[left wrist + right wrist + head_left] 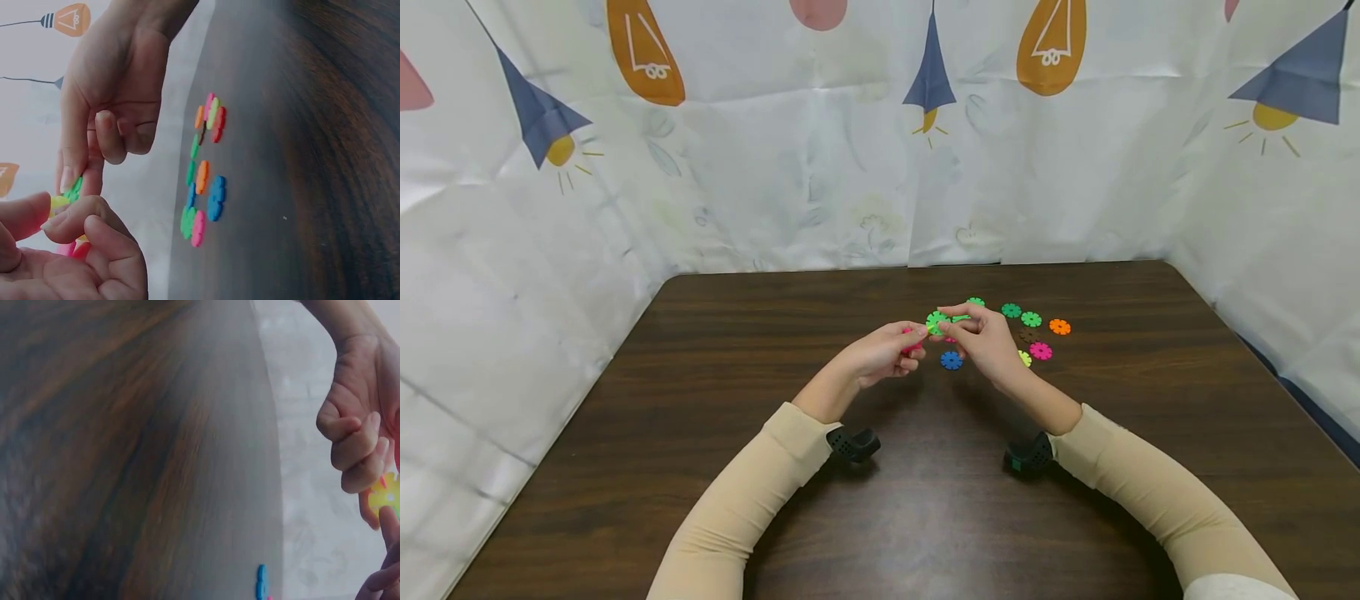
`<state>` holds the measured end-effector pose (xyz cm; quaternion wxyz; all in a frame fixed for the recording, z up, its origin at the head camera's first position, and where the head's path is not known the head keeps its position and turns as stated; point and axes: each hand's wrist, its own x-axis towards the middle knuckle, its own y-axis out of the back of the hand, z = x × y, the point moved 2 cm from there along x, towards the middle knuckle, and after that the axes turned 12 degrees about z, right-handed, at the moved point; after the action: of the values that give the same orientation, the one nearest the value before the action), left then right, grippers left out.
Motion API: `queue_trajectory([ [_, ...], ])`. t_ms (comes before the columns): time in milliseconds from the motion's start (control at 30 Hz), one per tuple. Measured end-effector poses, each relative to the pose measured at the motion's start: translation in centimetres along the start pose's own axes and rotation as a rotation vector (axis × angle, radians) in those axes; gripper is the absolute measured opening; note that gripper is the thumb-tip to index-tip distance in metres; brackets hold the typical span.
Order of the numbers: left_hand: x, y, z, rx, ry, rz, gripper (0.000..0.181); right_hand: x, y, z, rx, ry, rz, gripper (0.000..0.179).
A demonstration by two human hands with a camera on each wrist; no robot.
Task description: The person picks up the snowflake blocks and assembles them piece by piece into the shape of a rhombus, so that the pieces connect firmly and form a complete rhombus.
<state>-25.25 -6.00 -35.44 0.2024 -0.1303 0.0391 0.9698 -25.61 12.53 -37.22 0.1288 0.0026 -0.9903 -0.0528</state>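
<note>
Green and notched, 1 small disc [75, 187] lies at the fingertips of the right hand [988, 342], pinched between thumb and fingers, and it meets or overlaps a yellow disc [382, 499] just to its left, though whether the 2 are joined cannot be told. That yellow disc is pinched by the thumb and index finger of the left hand [883, 354], with a pink piece [912, 342] partly hidden at the same fingers; on the brown table [775, 500], a blue disc [951, 361] lies between the 2 hands on the near side, and an orange disc [1060, 327] lies right of the right hand.
</note>
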Motion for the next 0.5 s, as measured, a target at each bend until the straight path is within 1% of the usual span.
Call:
queue_trajectory([
  [133,0.1,0.0,-0.33,0.004,0.014,0.009,0.031,0.17,0.12,0.21,-0.029,-0.017,-0.027,0.029],
  [267,0.14,0.01,-0.58,0.006,0.037,0.038,0.038,0.35,0.43,0.13,-0.063,-0.026,-0.071,0.031],
  [400,0.1,0.15,-0.68,-0.004,0.047,0.082,0.043,0.55,0.76,-0.12,-0.102,-0.002,-0.113,0.032],
  [500,0.11,0.26,-0.76,-0.027,0.056,0.108,0.043,0.61,0.88,-0.33,-0.133,0.024,-0.136,0.033],
])
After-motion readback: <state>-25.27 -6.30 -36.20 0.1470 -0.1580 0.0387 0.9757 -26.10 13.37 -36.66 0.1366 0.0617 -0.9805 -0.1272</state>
